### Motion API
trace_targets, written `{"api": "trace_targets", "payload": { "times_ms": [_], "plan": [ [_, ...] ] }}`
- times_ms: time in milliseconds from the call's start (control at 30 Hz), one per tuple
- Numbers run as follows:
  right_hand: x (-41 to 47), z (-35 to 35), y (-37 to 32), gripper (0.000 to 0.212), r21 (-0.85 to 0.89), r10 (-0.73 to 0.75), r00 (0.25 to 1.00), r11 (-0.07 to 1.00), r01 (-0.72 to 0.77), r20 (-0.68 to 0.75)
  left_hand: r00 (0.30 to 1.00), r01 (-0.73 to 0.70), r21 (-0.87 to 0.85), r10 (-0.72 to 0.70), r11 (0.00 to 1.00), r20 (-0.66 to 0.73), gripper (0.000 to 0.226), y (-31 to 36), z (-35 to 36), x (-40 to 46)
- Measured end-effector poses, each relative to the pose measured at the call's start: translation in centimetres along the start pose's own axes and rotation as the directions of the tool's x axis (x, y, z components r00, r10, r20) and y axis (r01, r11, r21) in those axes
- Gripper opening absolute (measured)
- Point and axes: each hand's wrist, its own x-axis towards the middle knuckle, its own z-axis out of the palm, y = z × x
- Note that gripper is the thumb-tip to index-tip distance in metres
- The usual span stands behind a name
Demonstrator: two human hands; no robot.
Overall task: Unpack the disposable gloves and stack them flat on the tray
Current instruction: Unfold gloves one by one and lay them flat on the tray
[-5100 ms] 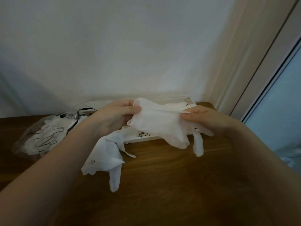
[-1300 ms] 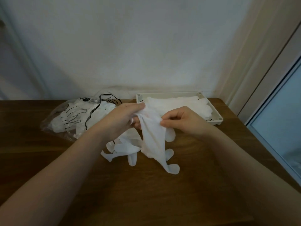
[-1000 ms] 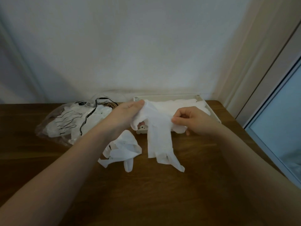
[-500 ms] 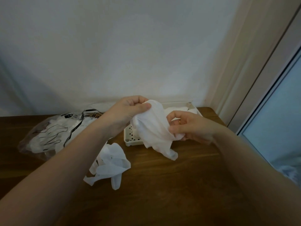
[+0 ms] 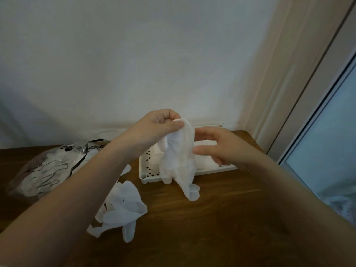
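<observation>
Left hand [image 5: 159, 126] pinches glove [image 5: 178, 160] cuff above tray [image 5: 189, 171]; right hand [image 5: 217, 144] relaxed, empty. Risk: limp glove lands crumpled.

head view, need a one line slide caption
Left hand pinches a hanging disposable glove above the white tray; right hand open beside it.

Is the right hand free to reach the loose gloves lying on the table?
Probably yes. The right hand looks open beside the hanging glove, which the left hand pinches. The loose gloves lie uncovered below the left forearm, so it would reach across.
</observation>
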Motion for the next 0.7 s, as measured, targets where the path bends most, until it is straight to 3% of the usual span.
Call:
{"api": "trace_targets", "payload": {
  "times_ms": [133,233,367,467,533,600,633,700],
  "plan": [
    [1.0,2.2,0.0,0.029,-0.196,-0.045,0.999,0.98,0.038,-0.03,0.999,-0.013,0.047,0.015,0.999,-0.036,0.012,0.1,0.6,0.8],
    [1.6,2.1,0.7,0.023,-0.251,0.055,0.991,0.964,-0.085,-0.125,0.999,-0.011,0.04,0.012,0.999,-0.042,0.013,-0.1,0.4,1.1],
    [1.9,0.3,0.9,0.023,-0.065,0.212,0.956,0.971,-0.229,-0.203,0.998,-0.012,-0.032,0.01,0.999,-0.061,0.012,-0.4,-0.2,1.7],
    [2.6,-1.1,0.9,0.021,0.218,0.302,0.911,0.944,-0.246,-0.281,0.997,-0.034,-0.023,0.032,0.999,-0.071,0.011,-0.6,-0.7,2.5],
    [3.2,-1.9,0.5,0.02,0.451,0.343,0.882,0.875,-0.175,-0.324,0.992,-0.076,0.05,0.08,0.996,-0.096,0.009,-0.5,-0.8,3.3],
    [3.8,-2.5,0.1,0.015,0.598,0.321,0.852,0.802,-0.011,-0.414,0.981,-0.118,0.119,0.134,0.986,-0.14,0.01,-0.5,-0.9,4.2],
    [4.1,-2.8,0.1,0.013,0.593,0.279,0.829,0.802,0.076,-0.484,0.977,-0.131,0.121,0.149,0.984,-0.155,0.012,-0.5,-1.1,4.7],
    [4.2,-3.0,0.5,0.01,0.355,0.12,0.759,0.922,0.153,-0.64,0.973,-0.156,0.073,0.166,0.985,-0.162,0.015,-0.6,-1.3,5.3]
  ]
}}
